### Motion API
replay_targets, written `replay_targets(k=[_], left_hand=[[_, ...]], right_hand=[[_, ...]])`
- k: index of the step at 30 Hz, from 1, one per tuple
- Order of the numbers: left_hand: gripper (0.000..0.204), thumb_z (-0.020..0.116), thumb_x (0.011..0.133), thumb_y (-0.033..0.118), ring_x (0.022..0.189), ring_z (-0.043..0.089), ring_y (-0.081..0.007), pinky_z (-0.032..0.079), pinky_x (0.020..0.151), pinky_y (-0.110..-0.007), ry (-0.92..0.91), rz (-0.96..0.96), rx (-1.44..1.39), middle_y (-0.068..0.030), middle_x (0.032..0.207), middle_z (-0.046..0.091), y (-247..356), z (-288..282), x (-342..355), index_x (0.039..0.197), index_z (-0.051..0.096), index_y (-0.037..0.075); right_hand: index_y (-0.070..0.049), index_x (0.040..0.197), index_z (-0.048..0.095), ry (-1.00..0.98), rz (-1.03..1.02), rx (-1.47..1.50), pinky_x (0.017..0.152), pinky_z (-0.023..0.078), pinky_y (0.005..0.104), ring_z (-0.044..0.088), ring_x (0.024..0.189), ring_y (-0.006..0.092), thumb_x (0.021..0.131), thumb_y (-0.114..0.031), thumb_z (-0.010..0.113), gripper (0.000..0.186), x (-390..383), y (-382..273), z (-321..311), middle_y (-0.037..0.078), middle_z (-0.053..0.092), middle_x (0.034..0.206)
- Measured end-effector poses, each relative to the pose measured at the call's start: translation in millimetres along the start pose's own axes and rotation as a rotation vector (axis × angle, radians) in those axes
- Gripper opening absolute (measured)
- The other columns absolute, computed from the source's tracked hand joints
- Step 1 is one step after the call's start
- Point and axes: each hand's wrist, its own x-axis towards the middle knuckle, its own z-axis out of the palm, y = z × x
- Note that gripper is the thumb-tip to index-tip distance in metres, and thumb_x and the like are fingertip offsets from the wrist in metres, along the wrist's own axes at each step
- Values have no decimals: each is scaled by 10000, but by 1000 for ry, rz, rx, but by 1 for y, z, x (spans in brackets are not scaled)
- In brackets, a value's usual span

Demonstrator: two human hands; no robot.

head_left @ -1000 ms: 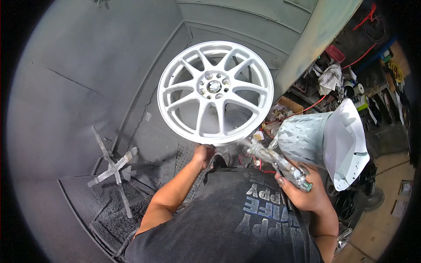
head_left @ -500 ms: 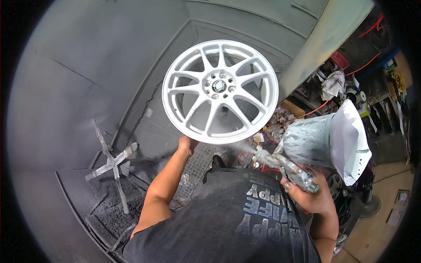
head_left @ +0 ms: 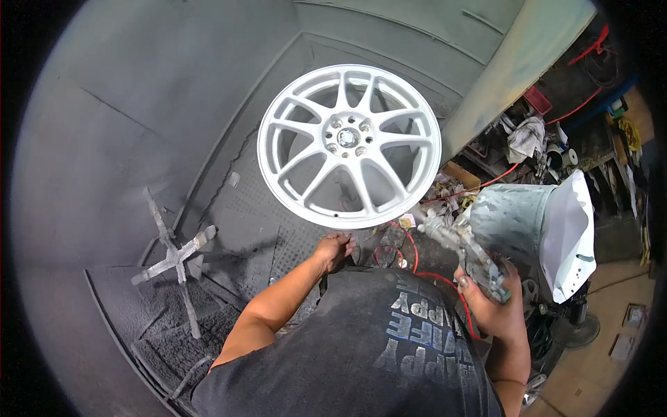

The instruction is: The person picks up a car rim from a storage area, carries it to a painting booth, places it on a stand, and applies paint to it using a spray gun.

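Note:
A white multi-spoke wheel rim (head_left: 379,165) with a centre cap faces up in front of me. My left hand (head_left: 335,250) is just below its near edge, fingers curled; whether they grip anything I cannot make out. On the right, my right hand (head_left: 497,292) is wrapped round the handle of a paint-smeared spray gun (head_left: 455,240). The gun's nozzle points at the wheel's lower right edge, a short gap away. A large paint cup (head_left: 511,212) sits on the gun, with a white paper funnel (head_left: 571,236) at its outer end. What bears the wheel is mostly hidden.
A taped cross-shaped stand (head_left: 177,258) is at the left, by grey booth walls (head_left: 139,125). A red hose (head_left: 417,254) trails behind the gun. Cluttered shelves with rags (head_left: 526,139) fill the right, and a round-based stand (head_left: 577,330) is lower right.
The wheel has turned, its spokes now at different angles. My left hand has moved right along the near edge. The spray gun has shifted slightly right, and its visible mist has thinned.

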Motion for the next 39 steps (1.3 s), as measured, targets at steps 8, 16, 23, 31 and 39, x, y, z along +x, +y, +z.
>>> replay_targets(k=[8,16,23,31,39], left_hand=[[215,530,971,96,1029,635,-247,528,877,-332,7,82,-136,-128,1130,618,-5,-29,23,1160,540,-6],[315,481,996,127,1078,613,-248,513,911,-333,74,31,-187,-121,1214,579,2,28,-19,1270,480,-28],[455,506,1009,268,1278,491,-273,387,1079,-400,-523,167,562,-137,1377,521,-34,95,-107,1387,467,18],[449,468,1020,250,1301,443,-205,311,1110,-330,-701,0,707,-115,1404,499,-42,108,-219,1392,477,-2],[190,623,932,131,865,629,-132,497,795,-269,-132,72,698,-52,998,701,-54,-12,-116,1074,682,19]], right_hand=[[23,1015,659,-212,41,112,712,496,264,604,766,102,851,-46,664,178,-10,-22,10,41,664,863],[27,1133,623,-23,-21,126,670,515,258,632,826,128,903,-42,623,239,-23,21,-2,73,673,1027],[27,1252,586,-42,-8,221,595,543,259,626,815,106,935,-73,589,332,-45,69,-30,112,645,1215],[26,1174,611,-201,35,366,565,528,247,621,779,104,935,-67,593,257,-56,66,-44,109,669,1102],[19,1057,649,-186,22,274,701,504,262,606,798,96,905,-35,623,164,-4,9,-35,44,667,931]])
